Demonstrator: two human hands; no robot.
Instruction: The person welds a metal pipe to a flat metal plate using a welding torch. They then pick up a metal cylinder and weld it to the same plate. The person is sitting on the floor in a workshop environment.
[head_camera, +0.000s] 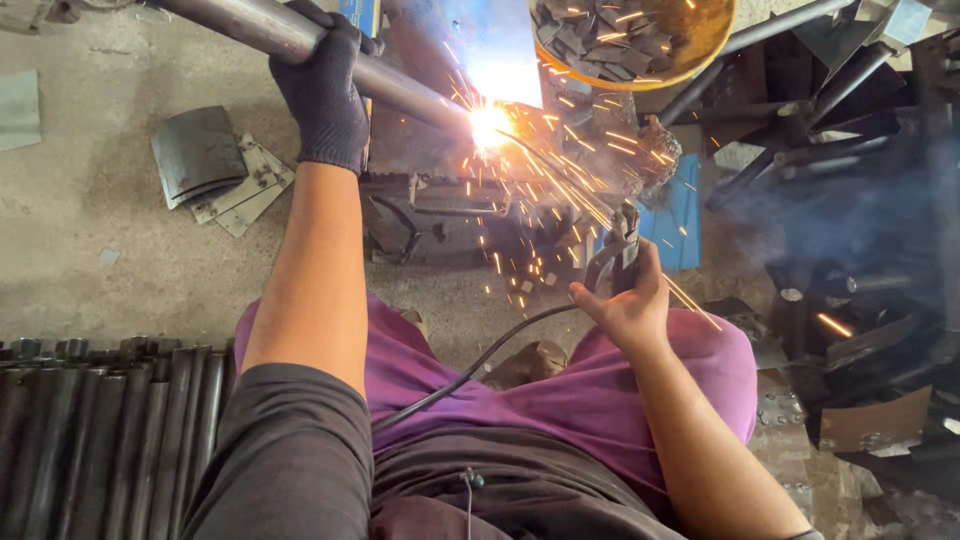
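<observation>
Steel pipe (300, 40) over littered concrete floor (90, 240)

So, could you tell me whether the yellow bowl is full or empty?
Partly full: the yellow bowl holds a heap of small dark metal pieces.

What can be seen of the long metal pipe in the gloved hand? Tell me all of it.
The pipe is a round, bare grey steel tube with a dull shine. It runs slantwise from the upper left edge of the view down toward the middle. The left hand, in a dark knit glove, wraps around it from above. Its lower end meets the bright welding arc, where sparks fly off to the right. Glare hides the end itself.
</observation>
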